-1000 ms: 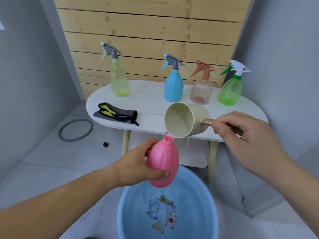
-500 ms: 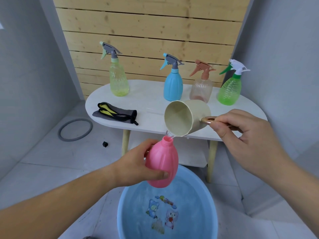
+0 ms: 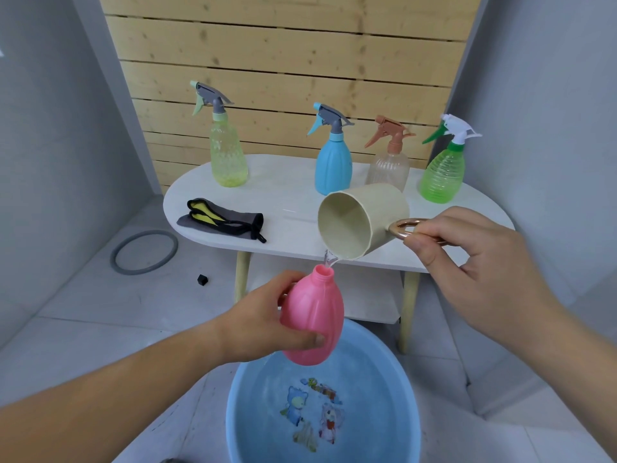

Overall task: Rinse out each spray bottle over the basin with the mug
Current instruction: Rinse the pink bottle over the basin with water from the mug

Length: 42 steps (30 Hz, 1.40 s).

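Filling step: the uncapped pink bottle (image 3: pixel 312 322) is held mouth-up over the near basin (image 3: pixel 374 396), the left grip (image 3: pixel 260 325) curled round it, while water is tipped in from the mug (image 3: pixel 362 222), pinched by its handle in the right grip (image 3: pixel 467 259); swirling and emptying are judged due next.

The left grip (image 3: pixel 257 324) holds the capless pink bottle (image 3: pixel 314 309) nearly upright over the blue basin (image 3: pixel 411 396). The right grip (image 3: pixel 467 262) pinches the ring handle of the cream mug (image 3: pixel 360 218), tipped so a thin stream of water falls onto the bottle's open neck. Behind them, a yellow bottle (image 3: pixel 228 158), blue bottle (image 3: pixel 333 168), peach-topped bottle (image 3: pixel 389 168) and green bottle (image 3: pixel 442 175) stand on the white worktop (image 3: pixel 283 202).
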{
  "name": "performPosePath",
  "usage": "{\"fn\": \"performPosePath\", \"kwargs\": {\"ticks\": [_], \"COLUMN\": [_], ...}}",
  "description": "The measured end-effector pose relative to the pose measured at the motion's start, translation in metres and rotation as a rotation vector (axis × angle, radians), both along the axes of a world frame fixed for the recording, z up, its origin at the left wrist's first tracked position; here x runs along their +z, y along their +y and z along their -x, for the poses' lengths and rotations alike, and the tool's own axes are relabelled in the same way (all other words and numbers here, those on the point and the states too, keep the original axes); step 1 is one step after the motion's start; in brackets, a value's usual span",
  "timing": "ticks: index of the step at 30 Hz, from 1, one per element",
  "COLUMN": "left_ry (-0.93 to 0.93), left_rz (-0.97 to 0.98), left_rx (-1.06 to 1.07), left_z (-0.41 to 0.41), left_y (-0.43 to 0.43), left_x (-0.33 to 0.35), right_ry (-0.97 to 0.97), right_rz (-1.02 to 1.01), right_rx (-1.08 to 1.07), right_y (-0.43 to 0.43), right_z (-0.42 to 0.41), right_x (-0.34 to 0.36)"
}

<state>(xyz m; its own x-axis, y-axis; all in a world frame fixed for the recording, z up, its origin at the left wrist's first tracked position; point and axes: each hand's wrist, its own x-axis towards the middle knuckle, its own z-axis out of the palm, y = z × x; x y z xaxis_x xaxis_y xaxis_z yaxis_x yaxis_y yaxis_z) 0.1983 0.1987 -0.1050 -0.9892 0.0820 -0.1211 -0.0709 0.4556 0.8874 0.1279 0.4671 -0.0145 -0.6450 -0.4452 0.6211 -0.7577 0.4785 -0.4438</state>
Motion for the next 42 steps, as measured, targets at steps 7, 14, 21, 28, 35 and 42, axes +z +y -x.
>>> {"fn": "performPosePath", "kwargs": {"ticks": [7,14,21,28,35,42], "left_ry": [-0.005,-0.007,-0.009,-0.007,-0.007,0.0], "left_rz": [0.006,0.005,0.01,0.027,0.027,0.007], "left_rx": [-0.003,-0.007,-0.005,-0.002,-0.004,0.015], "left_z": [0.0003,0.0007,0.0007,0.0005,-0.0006,-0.0002], "left_y": [-0.0002,-0.0008,-0.0006,-0.0003,0.0,-0.001], "left_x": [-0.0013,-0.0029,-0.0026,-0.0023,-0.0008,0.0022], "right_ry": [0.062,0.131,0.212,0.309,0.366,0.436], "right_rz": [-0.012,-0.035,-0.076,-0.126,-0.203,-0.266], "right_rx": [0.001,0.007,0.01,0.032,0.088,0.102], "right_y": [-0.0005,-0.0008,-0.0014,-0.002,-0.0017,-0.0058], "right_z": [-0.0013,-0.001,-0.0009,-0.002,0.0035,-0.0001], "right_x": [0.0004,0.0,-0.0012,-0.0024,-0.0054,-0.0084]}}
